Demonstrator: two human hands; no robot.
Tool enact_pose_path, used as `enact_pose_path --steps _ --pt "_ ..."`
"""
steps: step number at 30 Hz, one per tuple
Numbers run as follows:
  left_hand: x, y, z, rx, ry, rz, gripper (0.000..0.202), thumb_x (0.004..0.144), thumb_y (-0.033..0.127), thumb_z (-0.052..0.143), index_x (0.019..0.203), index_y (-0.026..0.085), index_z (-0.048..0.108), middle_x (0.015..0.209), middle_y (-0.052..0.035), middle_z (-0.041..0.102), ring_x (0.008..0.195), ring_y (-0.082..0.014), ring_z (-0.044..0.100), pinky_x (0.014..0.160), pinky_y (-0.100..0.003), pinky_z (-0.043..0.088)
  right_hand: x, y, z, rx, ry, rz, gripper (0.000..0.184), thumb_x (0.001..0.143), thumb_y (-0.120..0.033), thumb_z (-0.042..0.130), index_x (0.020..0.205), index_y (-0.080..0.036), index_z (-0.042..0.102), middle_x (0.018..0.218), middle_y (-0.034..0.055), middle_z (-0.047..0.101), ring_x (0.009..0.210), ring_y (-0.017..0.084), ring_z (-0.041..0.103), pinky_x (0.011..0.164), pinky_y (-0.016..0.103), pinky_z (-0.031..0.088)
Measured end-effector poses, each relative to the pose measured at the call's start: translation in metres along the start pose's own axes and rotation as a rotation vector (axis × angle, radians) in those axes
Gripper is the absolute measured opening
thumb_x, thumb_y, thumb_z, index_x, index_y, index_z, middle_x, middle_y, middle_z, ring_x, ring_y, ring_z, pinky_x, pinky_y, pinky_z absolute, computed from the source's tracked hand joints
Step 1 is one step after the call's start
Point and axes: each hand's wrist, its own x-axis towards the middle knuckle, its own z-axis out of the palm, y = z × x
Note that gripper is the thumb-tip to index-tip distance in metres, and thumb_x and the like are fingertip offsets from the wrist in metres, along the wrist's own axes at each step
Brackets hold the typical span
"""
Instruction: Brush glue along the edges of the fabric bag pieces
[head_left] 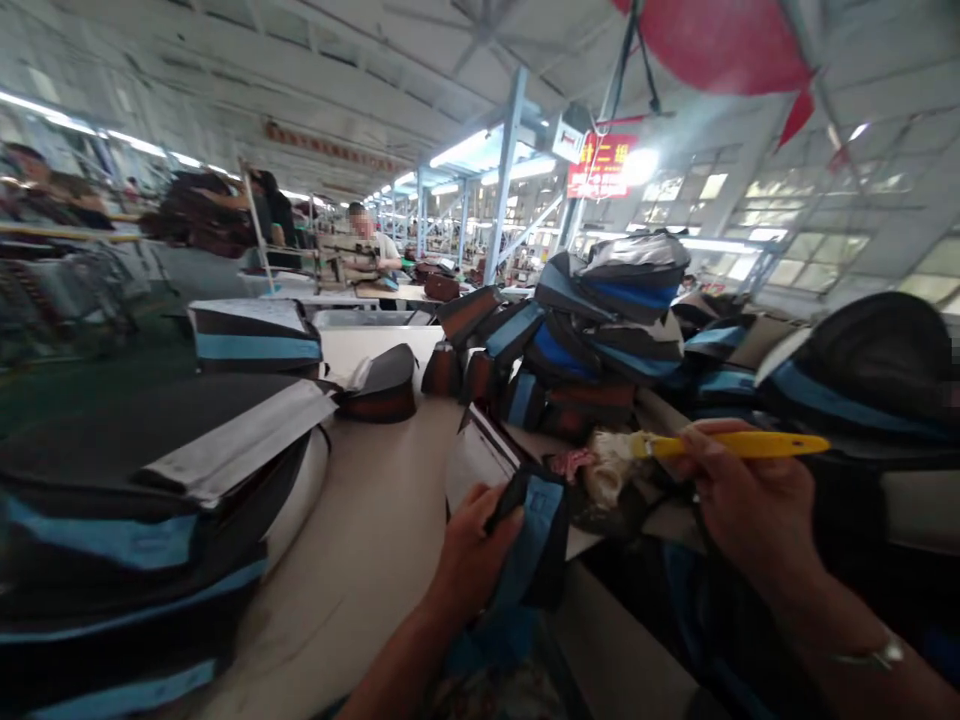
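My left hand (476, 545) is closed on the edge of a black and blue fabric bag piece (544, 510), held low over the table in front of me. Its inner side shows a pale panel (480, 455) with a dark edge strip. Between the fingers of my right hand (750, 500) is a paintbrush with a yellow handle (750, 443). The bristles point left and sit over a glue-crusted container (607, 485), whose exact shape is hard to make out. A pinkish rag-like scrap (571, 462) lies beside the bristles.
Large black and blue bag pieces (112, 530) are stacked on the table (360, 540) at left. A heap of similar pieces (600, 310) rises behind my hands, and more (862, 370) lie at right. A person (371, 245) sits at a sewing machine farther back.
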Motion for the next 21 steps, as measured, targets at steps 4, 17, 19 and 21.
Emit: enact_pose_path --steps 4,17,19,21 --pt "0.005 0.008 0.010 0.002 -0.004 -0.002 0.025 0.092 0.033 0.052 0.108 0.021 0.067 0.093 -0.0031 0.056 0.089 -0.0178 0.056 0.083 -0.028 0.045 -0.022 -0.030 0.028 0.015 -0.167 -0.149 0.012 0.088 -0.031 0.069 0.093 -0.021 0.065 0.073 0.0008 0.063 0.059 0.014 0.058 0.052 0.024 0.047" --pt "0.009 0.010 0.006 0.020 -0.026 -0.028 0.026 0.094 0.036 0.049 0.100 0.022 0.069 0.089 -0.0025 0.056 0.085 -0.0177 0.057 0.079 -0.028 0.045 0.005 -0.033 0.005 -0.388 -0.720 -0.627 0.009 0.092 -0.015 0.060 0.097 -0.022 0.061 0.087 0.0009 0.067 0.077 0.015 0.064 0.071 0.028 0.051" --pt "0.011 0.010 0.009 0.023 -0.039 -0.028 0.026 0.094 0.037 0.050 0.104 0.022 0.069 0.090 -0.0024 0.056 0.086 -0.0176 0.057 0.079 -0.028 0.045 0.001 -0.036 0.010 -0.333 -0.655 -0.645 0.011 0.092 -0.014 0.061 0.099 -0.023 0.061 0.090 0.0013 0.068 0.081 0.016 0.064 0.074 0.028 0.052" --pt "0.011 0.009 0.012 0.013 -0.040 -0.027 0.027 0.094 0.037 0.050 0.108 0.022 0.068 0.091 -0.0025 0.056 0.087 -0.0175 0.057 0.081 -0.028 0.045 -0.006 -0.033 0.022 -0.219 -0.660 -0.654 0.016 0.092 -0.014 0.062 0.105 -0.022 0.060 0.094 0.0023 0.068 0.086 0.017 0.064 0.076 0.029 0.052"
